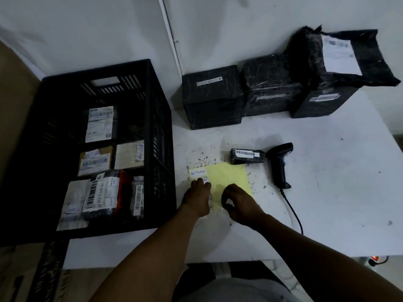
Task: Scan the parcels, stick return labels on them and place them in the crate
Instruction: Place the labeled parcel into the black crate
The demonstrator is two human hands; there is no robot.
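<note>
A yellow backing sheet point(226, 177) lies on the white table with white RETURN labels point(197, 172) along its left edge. My left hand point(197, 198) presses its fingertips on the label strip. My right hand point(237, 203) rests on the sheet's near edge with fingers curled; whether it pinches a label is hidden. A small black parcel point(247, 156) with a barcode lies just beyond the sheet. The black scanner point(280, 164) lies to its right, untouched. The black crate point(152, 149) on the left holds several labelled parcels.
Three larger black-wrapped parcels point(212, 97) point(270, 86) point(322, 101) stand in a row at the table's back, a black mailer bag point(342, 55) on top of the right one. The scanner cable point(293, 211) runs toward the table's near edge. A white wall rises behind.
</note>
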